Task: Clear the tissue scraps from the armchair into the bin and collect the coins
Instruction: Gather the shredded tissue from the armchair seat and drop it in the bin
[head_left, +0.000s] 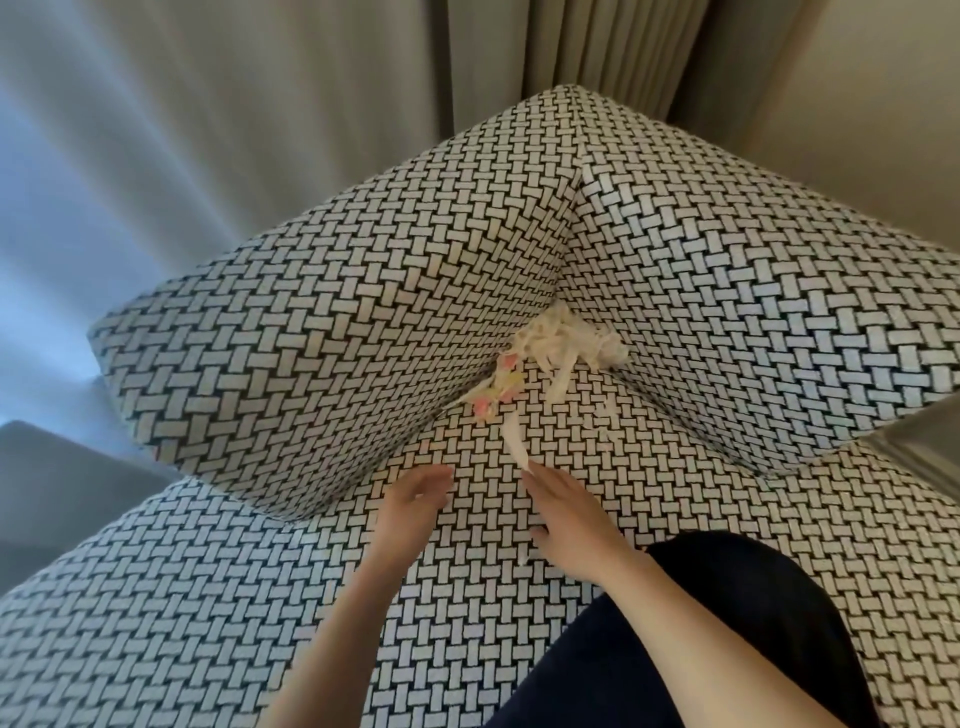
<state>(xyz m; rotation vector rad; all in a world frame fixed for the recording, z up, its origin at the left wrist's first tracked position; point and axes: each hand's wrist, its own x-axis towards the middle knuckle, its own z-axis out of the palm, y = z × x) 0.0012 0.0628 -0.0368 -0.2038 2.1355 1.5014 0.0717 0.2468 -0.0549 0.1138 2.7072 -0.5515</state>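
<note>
Armchair (322, 332) upholstery: coarse woven fabric with a black-and-white basket-weave print, blocky padded cushions, squared edges. Seat, a side cushion and the back cushion meet in a deep inner corner.

Tissue scraps (563, 345) sit jammed into that corner: an off-white, thin, shredded, crinkled clump of narrow ribbons. Small pink and yellow bits (493, 387) lie just left of and below the clump along the seam; can't tell what they are. One long tissue strip (514, 439) trails from the pile down the seat toward the person, slightly twisted, with its lower end at the right fingertips.

Left hand (415, 493) is over the seat, left of the strip, fingers loosely extended and slightly apart, holding nothing.

Right hand (569, 514) is low on the seat, fingers straight and close together, pointing at the corner. Tips meet the strip's end, no visible pinch. A sliver of white tissue shows by the thumb; can't tell if it's under the palm.

Both forearms are bare. Dark navy garment (753, 613) at lower right, over the seat edge.

Pleated beige-grey curtains (519, 47) hang behind the chair, with smoother pale drapery on the left.
</note>
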